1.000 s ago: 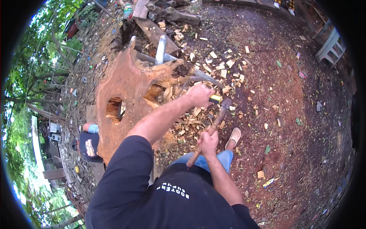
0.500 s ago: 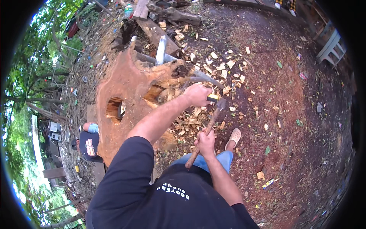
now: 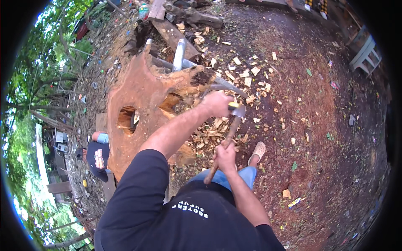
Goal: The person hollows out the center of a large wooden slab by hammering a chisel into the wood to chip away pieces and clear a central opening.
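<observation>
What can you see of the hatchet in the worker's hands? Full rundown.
The hatchet has a grey metal head with a yellow patch and a straight brown handle that looks wooden. It lies on a slant, head up by the reddish carved wood slab, butt end down toward the person's lap. The left hand grips it right under the head; the right hand holds the lower handle. Pale wood chips lie on the ground beneath it. The blade edge is too blurred to judge.

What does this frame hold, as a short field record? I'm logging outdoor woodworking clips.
setting: outdoors, bare dirt ground strewn with wood chips
left hand: gripping a chisel-like tool, its tip hidden
right hand: gripping wooden hammer handle, head near the left hand
workpiece: large reddish wood slab with a hole
nearby: another person beside the slab
</observation>
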Demonstrator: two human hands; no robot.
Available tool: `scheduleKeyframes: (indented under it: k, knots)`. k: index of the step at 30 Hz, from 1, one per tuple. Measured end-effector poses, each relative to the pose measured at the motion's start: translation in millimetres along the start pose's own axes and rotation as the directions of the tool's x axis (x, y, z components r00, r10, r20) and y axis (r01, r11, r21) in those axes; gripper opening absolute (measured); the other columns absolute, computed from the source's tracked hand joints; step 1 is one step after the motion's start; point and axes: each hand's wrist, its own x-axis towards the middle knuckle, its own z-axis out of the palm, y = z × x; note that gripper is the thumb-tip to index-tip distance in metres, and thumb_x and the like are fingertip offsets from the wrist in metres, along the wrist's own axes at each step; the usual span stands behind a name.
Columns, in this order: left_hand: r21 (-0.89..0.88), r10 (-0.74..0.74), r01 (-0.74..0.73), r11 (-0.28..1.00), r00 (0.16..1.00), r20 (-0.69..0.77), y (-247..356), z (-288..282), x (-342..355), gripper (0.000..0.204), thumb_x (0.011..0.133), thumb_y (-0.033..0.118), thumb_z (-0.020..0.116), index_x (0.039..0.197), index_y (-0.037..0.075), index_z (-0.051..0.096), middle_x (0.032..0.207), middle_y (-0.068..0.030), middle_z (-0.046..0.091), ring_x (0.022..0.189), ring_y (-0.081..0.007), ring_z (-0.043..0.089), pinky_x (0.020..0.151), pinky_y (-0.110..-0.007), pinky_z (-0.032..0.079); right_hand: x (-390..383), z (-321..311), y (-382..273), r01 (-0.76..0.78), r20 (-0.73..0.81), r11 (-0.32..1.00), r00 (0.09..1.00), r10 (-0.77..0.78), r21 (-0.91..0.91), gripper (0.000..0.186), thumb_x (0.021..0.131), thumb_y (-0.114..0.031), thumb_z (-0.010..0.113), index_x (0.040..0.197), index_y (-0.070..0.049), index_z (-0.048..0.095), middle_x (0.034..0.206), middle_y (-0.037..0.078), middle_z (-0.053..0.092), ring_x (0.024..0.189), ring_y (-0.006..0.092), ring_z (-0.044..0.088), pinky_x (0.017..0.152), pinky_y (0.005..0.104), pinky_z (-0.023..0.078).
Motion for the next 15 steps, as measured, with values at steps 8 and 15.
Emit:
scheduleKeyframes:
  k: [8, 15]
  knots:
    - [0.014, -0.101, 0.100, 0.995, 0.993, 0.067, -13, -6, -16, 0.026, 0.077, 0.034, 0.067, 0.087, 0.011, 0.063, 0.075, -0.0107, 0.069, 0.075, -0.0287, 0.070, 0.076, -0.043, 0.056, 0, -57, -39, 0.014, -0.294, 0.960, 0.953, 0.072, 0.279, 0.020, 0.085, 0.002, 0.039, 0.104, -0.004, 0.038, 0.072, 0.007, 0.050, 0.046, 0.0133, 0.049, 0.038, 0.0266, 0.045]
    - [0.014, 0.047, -0.046, 0.999, 0.998, -0.048, -17, 9, -10, 0.023, 0.074, 0.031, 0.069, 0.082, 0.011, 0.063, 0.073, -0.0121, 0.068, 0.075, -0.0301, 0.070, 0.074, -0.044, 0.056, -4, 21, 8, -0.048, 0.032, 0.993, 0.998, 0.045, 0.108, 0.017, 0.087, -0.001, 0.045, 0.104, -0.004, 0.044, 0.073, 0.006, 0.052, 0.049, 0.0144, 0.052, 0.045, 0.0300, 0.048]
